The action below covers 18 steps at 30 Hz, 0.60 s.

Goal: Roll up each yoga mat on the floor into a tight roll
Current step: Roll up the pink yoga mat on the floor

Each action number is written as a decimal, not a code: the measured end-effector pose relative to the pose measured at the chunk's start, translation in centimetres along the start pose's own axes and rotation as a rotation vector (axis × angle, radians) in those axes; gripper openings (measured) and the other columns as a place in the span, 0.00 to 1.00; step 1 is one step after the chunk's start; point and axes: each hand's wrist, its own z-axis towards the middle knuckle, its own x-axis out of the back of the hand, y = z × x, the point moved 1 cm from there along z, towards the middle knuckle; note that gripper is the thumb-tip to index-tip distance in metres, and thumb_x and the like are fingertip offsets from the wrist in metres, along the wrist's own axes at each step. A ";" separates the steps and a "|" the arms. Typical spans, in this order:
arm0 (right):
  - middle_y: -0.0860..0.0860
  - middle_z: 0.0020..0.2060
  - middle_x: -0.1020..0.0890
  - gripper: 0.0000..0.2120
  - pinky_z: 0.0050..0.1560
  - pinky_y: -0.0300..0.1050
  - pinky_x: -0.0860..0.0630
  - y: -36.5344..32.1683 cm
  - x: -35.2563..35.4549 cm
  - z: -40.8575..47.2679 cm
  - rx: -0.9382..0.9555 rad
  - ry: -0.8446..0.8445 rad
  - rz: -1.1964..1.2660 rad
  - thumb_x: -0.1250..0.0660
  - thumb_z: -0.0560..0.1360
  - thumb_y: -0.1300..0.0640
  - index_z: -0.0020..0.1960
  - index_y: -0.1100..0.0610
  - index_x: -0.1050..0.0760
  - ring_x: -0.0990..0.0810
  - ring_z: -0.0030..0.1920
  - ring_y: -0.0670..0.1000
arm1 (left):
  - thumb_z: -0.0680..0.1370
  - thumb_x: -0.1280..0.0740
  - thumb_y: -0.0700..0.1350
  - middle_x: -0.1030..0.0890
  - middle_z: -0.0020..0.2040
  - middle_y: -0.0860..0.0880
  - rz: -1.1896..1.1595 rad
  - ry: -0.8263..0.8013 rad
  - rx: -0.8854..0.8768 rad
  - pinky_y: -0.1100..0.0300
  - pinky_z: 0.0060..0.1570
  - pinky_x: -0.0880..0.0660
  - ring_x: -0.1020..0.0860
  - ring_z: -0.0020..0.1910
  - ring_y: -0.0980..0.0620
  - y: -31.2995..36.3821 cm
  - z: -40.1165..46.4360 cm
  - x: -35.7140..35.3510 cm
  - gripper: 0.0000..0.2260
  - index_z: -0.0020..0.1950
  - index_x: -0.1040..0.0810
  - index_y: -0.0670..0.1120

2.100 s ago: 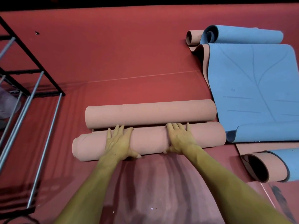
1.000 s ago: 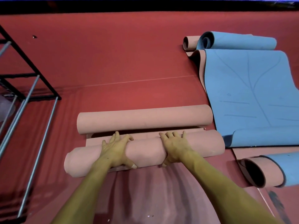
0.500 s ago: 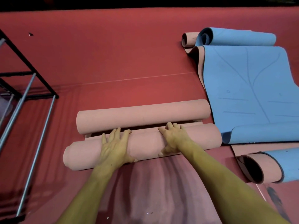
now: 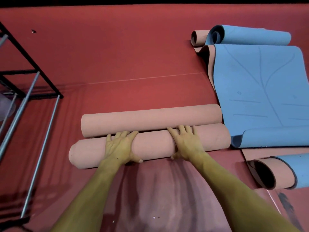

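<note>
**Two hands on a pink mat roll**

Head view: A pink rolled mat (image 4: pixel 150 144) lies on the red floor (image 4: pixel 117 56), near the middle of the picture. Its long side runs from 9 o'clock to 3 o'clock, tipped up a little at the 3 o'clock end. The round end at 9 o'clock faces the metal rack (image 4: pixel 28 91).

The left hand (image 4: pixel 120 148) lies on top of the roll toward its 9 o'clock end. The fingers are bent over the far side and the thumb sits under the near side, so it grips the roll. The right hand (image 4: pixel 187 143) grips the same roll toward its 3 o'clock end in the same way.

A second pink roll (image 4: pixel 150 120) lies just beyond it at 12 o'clock, touching it, with the same long direction.

At 3 o'clock a blue mat (image 4: pixel 260 91) lies open and flat, curled at both ends. At 4 o'clock a loose blue and pink roll (image 4: pixel 275 171) shows its dark open end.
</note>
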 end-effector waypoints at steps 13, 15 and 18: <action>0.49 0.68 0.25 0.51 0.72 0.57 0.36 0.8 1.2 0.1 0.058 -0.187 0.170 0.18 0.55 0.35 0.71 0.50 0.35 0.29 0.68 0.55 | 0.47 0.23 0.74 0.19 0.60 0.63 -0.234 -0.205 -0.017 0.47 0.57 0.27 0.22 0.62 0.51 -0.4 -1.2 1.4 0.51 0.70 0.29 0.68; 0.50 0.68 0.29 0.56 0.73 0.56 0.36 0.9 1.4 0.3 0.052 -0.176 0.154 0.18 0.54 0.32 0.76 0.47 0.34 0.32 0.66 0.56 | 0.47 0.23 0.74 0.21 0.66 0.60 -0.219 -0.144 -0.014 0.46 0.61 0.27 0.24 0.67 0.50 -0.3 -1.2 1.4 0.55 0.74 0.31 0.66; 0.51 0.65 0.33 0.57 0.71 0.55 0.32 1.0 1.9 0.7 0.039 -0.187 0.117 0.20 0.53 0.28 0.78 0.43 0.34 0.35 0.62 0.57 | 0.51 0.19 0.70 0.27 0.72 0.57 -0.192 -0.074 -0.017 0.46 0.65 0.29 0.29 0.72 0.49 0.0 -1.2 1.7 0.56 0.77 0.33 0.64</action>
